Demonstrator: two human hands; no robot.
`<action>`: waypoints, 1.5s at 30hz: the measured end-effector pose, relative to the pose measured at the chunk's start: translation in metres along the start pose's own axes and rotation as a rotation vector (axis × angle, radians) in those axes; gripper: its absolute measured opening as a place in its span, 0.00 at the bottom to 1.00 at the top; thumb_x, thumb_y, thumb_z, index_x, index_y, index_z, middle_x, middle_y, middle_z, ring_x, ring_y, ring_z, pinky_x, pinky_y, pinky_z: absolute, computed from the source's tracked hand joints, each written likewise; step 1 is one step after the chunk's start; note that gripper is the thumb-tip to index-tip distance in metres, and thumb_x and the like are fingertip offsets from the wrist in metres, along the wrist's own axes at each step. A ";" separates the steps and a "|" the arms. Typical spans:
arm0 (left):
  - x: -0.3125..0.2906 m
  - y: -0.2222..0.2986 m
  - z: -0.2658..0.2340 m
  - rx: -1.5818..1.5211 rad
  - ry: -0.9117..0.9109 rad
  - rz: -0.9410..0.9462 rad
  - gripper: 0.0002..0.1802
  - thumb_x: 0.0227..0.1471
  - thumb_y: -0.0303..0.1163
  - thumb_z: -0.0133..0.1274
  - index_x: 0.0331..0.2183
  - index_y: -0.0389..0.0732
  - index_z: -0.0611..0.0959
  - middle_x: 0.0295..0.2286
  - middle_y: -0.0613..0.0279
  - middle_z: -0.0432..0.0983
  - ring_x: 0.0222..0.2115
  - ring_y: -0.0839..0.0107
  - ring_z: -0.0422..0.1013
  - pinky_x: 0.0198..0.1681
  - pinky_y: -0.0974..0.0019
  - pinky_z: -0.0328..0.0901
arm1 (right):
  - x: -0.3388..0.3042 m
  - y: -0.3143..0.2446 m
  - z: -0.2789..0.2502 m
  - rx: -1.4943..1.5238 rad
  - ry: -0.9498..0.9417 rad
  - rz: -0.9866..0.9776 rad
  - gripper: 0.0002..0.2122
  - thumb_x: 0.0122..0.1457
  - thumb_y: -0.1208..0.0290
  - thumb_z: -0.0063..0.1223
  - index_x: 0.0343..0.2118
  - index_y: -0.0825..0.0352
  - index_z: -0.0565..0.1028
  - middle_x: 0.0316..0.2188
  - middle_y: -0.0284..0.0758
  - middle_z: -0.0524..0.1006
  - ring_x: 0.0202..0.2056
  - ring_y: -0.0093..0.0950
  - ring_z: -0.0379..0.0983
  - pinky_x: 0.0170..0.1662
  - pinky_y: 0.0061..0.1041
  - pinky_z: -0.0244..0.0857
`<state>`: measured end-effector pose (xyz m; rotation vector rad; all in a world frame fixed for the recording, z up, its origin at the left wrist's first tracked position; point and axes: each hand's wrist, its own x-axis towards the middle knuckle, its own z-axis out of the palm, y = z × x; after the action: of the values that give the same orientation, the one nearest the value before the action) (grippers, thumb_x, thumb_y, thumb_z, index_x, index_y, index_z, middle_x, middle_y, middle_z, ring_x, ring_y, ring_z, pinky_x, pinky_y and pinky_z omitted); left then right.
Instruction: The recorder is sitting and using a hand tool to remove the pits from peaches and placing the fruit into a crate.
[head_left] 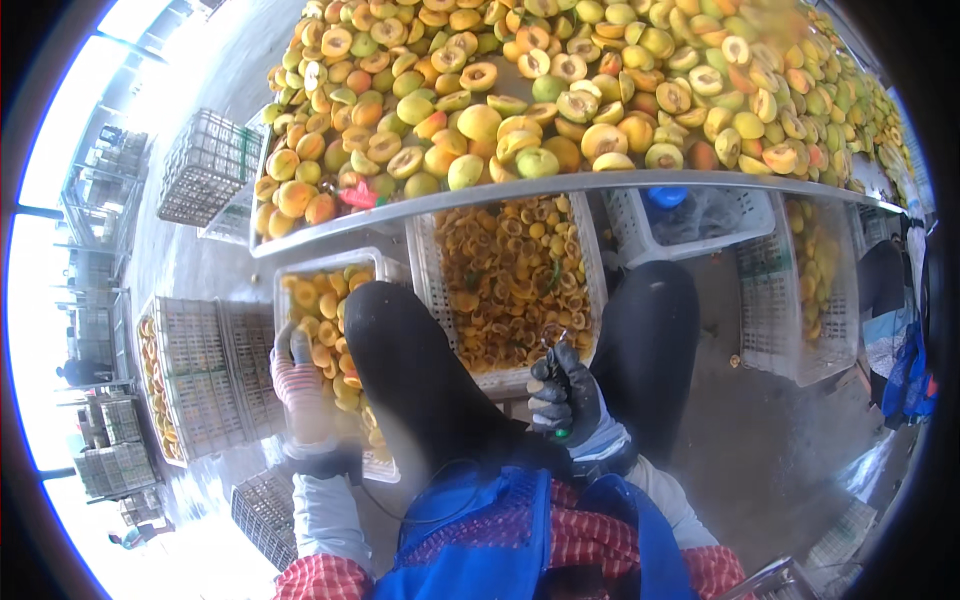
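My right hand [566, 396], in a dark grey glove, is closed around a small hand tool [553, 338] with a curved, looped metal tip and a bit of green at its lower end. It is held above the front edge of a white crate [484, 381] full of brownish fruit scraps [515, 280]. My left hand [298, 372], in a pink-striped glove with grey fingertips, is at the left rim of another white crate [352, 262]. Its fingers look stretched out, with nothing visible in them. Yellow-orange peach halves [325, 325] fill that crate.
A metal-edged table [560, 185] heaped with whole and halved peaches [480, 120] spans the front, with a pink item [358, 196] near its edge. Beneath it, a crate [700, 240] holds clear plastic and something blue. Crates [205, 350] stand left; another [775, 300] stands right, near a person [890, 310].
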<state>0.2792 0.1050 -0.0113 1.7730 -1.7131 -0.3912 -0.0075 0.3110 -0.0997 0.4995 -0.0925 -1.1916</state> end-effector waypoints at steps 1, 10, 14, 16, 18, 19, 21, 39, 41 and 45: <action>0.010 -0.007 -0.005 0.513 0.024 0.118 0.13 0.57 0.36 0.51 0.36 0.36 0.81 0.31 0.60 0.75 0.33 0.73 0.70 0.40 0.71 0.66 | 0.003 0.000 0.003 -0.005 -0.010 -0.002 0.22 0.62 0.46 0.41 0.33 0.64 0.73 0.15 0.25 0.60 0.13 0.16 0.52 0.14 0.16 0.47; 0.058 0.185 0.137 0.292 -0.323 0.474 0.20 0.51 0.50 0.54 0.35 0.43 0.79 0.30 0.53 0.77 0.37 0.56 0.73 0.38 0.57 0.67 | 0.020 0.003 0.017 -0.340 0.461 -0.183 0.20 0.61 0.45 0.44 0.30 0.61 0.72 0.17 0.25 0.64 0.13 0.17 0.56 0.15 0.15 0.49; 0.103 0.207 0.200 0.515 -0.652 0.564 0.31 0.49 0.55 0.54 0.43 0.37 0.77 0.35 0.48 0.77 0.37 0.51 0.73 0.41 0.57 0.67 | 0.025 -0.001 0.026 -0.299 0.556 -0.292 0.19 0.62 0.46 0.43 0.29 0.60 0.71 0.16 0.24 0.62 0.13 0.14 0.53 0.14 0.14 0.46; 0.115 0.192 0.202 0.295 -0.718 0.634 0.29 0.49 0.52 0.56 0.43 0.37 0.78 0.34 0.44 0.77 0.37 0.51 0.73 0.42 0.58 0.67 | 0.026 -0.003 0.034 -0.401 0.568 -0.301 0.20 0.61 0.46 0.43 0.30 0.60 0.72 0.16 0.24 0.62 0.13 0.15 0.54 0.14 0.14 0.46; 0.117 0.170 0.197 -0.029 -0.703 0.475 0.24 0.52 0.48 0.53 0.41 0.37 0.79 0.31 0.54 0.78 0.33 0.64 0.74 0.38 0.66 0.67 | 0.024 -0.004 0.035 -0.514 0.580 -0.303 0.20 0.61 0.45 0.44 0.31 0.60 0.72 0.16 0.24 0.63 0.13 0.15 0.55 0.14 0.14 0.47; 0.108 0.170 0.197 -0.276 -0.721 0.327 0.20 0.54 0.45 0.51 0.39 0.38 0.80 0.29 0.59 0.77 0.31 0.71 0.73 0.37 0.69 0.66 | 0.020 -0.008 0.030 -0.487 0.532 -0.314 0.18 0.62 0.49 0.45 0.33 0.63 0.70 0.18 0.26 0.65 0.16 0.16 0.59 0.15 0.15 0.52; 0.082 0.173 0.172 -0.729 -0.769 0.048 0.18 0.57 0.42 0.48 0.36 0.36 0.80 0.27 0.67 0.75 0.29 0.81 0.69 0.34 0.76 0.63 | 0.013 -0.011 0.035 -0.449 0.489 -0.327 0.16 0.63 0.54 0.46 0.35 0.65 0.69 0.21 0.27 0.67 0.18 0.17 0.63 0.16 0.17 0.56; -0.094 0.163 0.117 -0.842 -0.831 -0.288 0.20 0.57 0.45 0.50 0.39 0.36 0.77 0.28 0.67 0.73 0.30 0.81 0.65 0.36 0.75 0.61 | 0.019 0.015 0.060 -1.762 0.499 -0.721 0.14 0.58 0.68 0.51 0.42 0.69 0.67 0.32 0.45 0.75 0.34 0.43 0.75 0.34 0.33 0.66; -0.094 0.165 0.112 -0.815 -0.821 -0.265 0.19 0.57 0.44 0.50 0.36 0.36 0.78 0.26 0.68 0.71 0.29 0.82 0.64 0.34 0.75 0.60 | 0.015 0.017 0.057 -1.782 0.465 -0.744 0.14 0.58 0.68 0.51 0.42 0.69 0.67 0.31 0.45 0.75 0.33 0.42 0.75 0.34 0.33 0.66; -0.096 0.169 0.109 -0.813 -0.897 -0.312 0.18 0.56 0.44 0.50 0.34 0.36 0.78 0.24 0.69 0.70 0.27 0.82 0.63 0.33 0.75 0.60 | 0.008 0.021 0.047 -1.604 0.366 -0.721 0.12 0.59 0.69 0.50 0.42 0.69 0.67 0.29 0.36 0.75 0.28 0.29 0.73 0.31 0.27 0.65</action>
<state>0.0700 0.1806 -0.0086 1.2685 -1.4003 -1.9305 -0.0011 0.2944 -0.0510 -0.7531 1.3614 -1.4300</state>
